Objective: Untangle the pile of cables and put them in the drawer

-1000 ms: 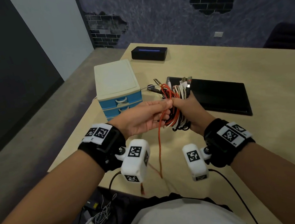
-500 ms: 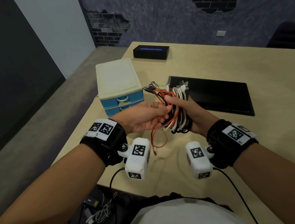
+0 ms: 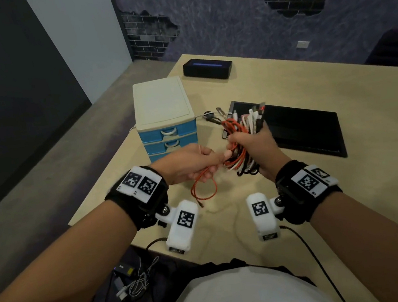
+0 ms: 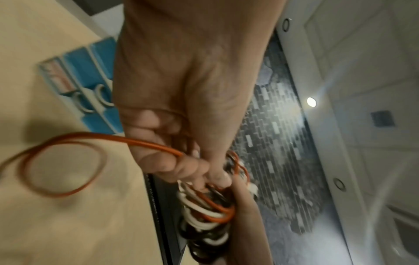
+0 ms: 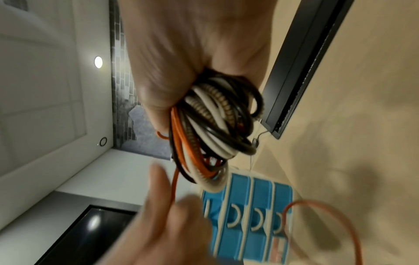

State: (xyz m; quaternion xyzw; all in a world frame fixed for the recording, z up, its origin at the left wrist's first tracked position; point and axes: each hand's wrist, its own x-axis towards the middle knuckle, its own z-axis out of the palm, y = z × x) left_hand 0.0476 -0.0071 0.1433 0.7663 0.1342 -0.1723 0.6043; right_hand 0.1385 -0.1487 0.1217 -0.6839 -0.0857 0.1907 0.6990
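Note:
My right hand (image 3: 255, 147) grips a bundle of orange, white and black cables (image 3: 240, 162) above the table, plugs sticking up past the fingers; the same cable bundle (image 5: 217, 123) fills the right wrist view. My left hand (image 3: 194, 165) pinches the orange cable (image 3: 203, 188) where it leaves the bundle, and its free end hangs in a loop over the table. In the left wrist view the orange cable (image 4: 68, 161) loops out from the left fingers (image 4: 172, 161). The small drawer unit (image 3: 163, 110), white top and blue drawers, stands at the left with all drawers closed.
A black flat tray (image 3: 300, 128) lies on the table right of the hands. A black box with a blue light (image 3: 208, 68) sits at the far edge. A loose dark cable end (image 3: 210, 116) lies between the drawer unit and the tray. More cables lie on the floor (image 3: 133, 281).
The long hanging orange strand has been drawn up from below the table edge into a small loop under my left hand. Both hands have shifted slightly; the right keeps its hold on the bundle.

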